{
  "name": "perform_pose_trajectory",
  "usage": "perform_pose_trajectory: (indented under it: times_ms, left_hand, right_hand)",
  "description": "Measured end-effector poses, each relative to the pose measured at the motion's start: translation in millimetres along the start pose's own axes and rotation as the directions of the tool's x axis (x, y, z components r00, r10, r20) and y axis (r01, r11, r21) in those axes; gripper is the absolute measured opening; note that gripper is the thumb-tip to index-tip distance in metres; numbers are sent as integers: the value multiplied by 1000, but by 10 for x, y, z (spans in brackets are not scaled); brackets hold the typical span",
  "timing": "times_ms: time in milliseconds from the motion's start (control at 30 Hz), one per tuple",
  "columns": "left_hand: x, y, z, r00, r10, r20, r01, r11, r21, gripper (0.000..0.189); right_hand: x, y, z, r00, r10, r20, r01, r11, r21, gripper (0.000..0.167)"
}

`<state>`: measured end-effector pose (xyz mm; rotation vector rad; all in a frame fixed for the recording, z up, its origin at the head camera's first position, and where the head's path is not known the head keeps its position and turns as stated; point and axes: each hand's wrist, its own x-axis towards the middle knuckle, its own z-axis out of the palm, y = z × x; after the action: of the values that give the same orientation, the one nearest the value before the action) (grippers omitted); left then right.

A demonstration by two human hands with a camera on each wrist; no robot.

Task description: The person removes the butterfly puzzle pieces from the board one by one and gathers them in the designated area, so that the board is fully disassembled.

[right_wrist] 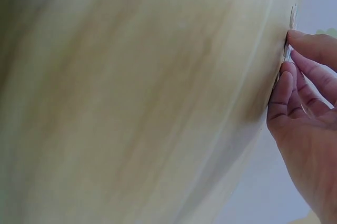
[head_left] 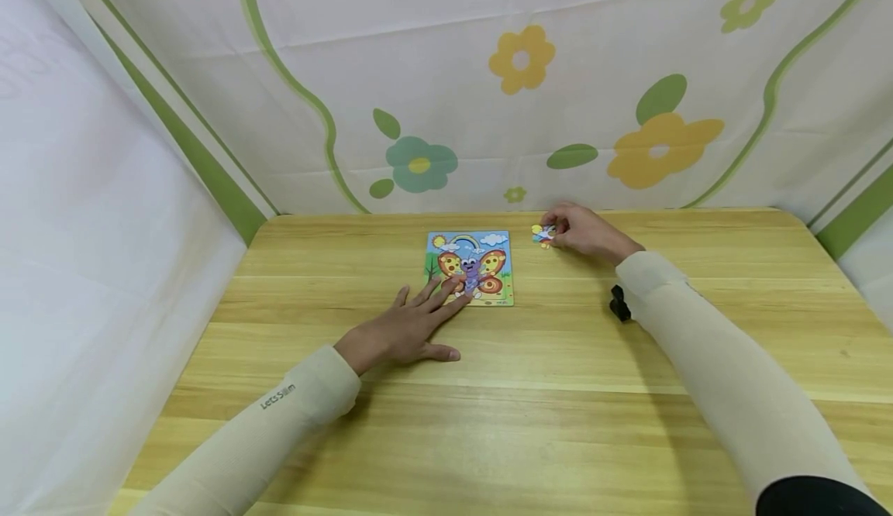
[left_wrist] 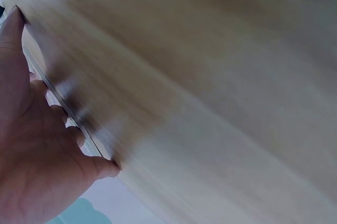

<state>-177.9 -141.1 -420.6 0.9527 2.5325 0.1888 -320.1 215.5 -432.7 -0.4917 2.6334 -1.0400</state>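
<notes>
The left hand (head_left: pixel 403 331) lies with fingers extended and spread, fingertips resting on the lower part of the butterfly puzzle (head_left: pixel 474 262). The butterfly puzzle sits flat on the tabletop (head_left: pixel 537 392), toward its rear edge. Further right, the right hand (head_left: pixel 584 232) pinches a small, partly hidden puzzle piece (head_left: pixel 542 233).

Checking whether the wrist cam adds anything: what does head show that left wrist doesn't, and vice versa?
Only head: the right hand pinching at small printed pieces, the printed face of the butterfly board, and both beige sleeves.
Only left wrist: the palm side of the left hand and the board seen edge-on under its fingers.
Both: the left hand and the board, from different sides, the wooden table, and teal print on the backdrop.
</notes>
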Motion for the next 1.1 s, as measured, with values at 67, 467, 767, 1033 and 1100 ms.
perform_pose_trajectory:
  times_ms: [67, 467, 767, 1033, 1100]
  left_hand:
    - [2, -3, -1, 1000, 1, -1, -1, 1000, -2, 93]
    - [-5, -39, -25, 1000, 8, 2, -8, 1000, -22, 95]
    - [-1, -62, -47, 1000, 24, 1, -24, 999, -21, 96]
    - [-3, -69, -36, 999, 31, -9, -31, 999, -17, 96]
    - [-6, -63, -42, 999, 31, -8, -31, 999, -18, 96]
  right_hand:
    - [6, 3, 3, 1000, 0, -2, 0, 1000, -1, 31]
    - [5, -22, 0, 1000, -23, -5, 23, 999, -34, 32]
    - [2, -101, -29, 1000, -16, -19, 15, 997, -71, 37]
    - [58, -330, 10, 997, -61, -48, 58, 997, -55, 38]
    - [79, -389, 38, 996, -75, -41, 73, 996, -44, 38]
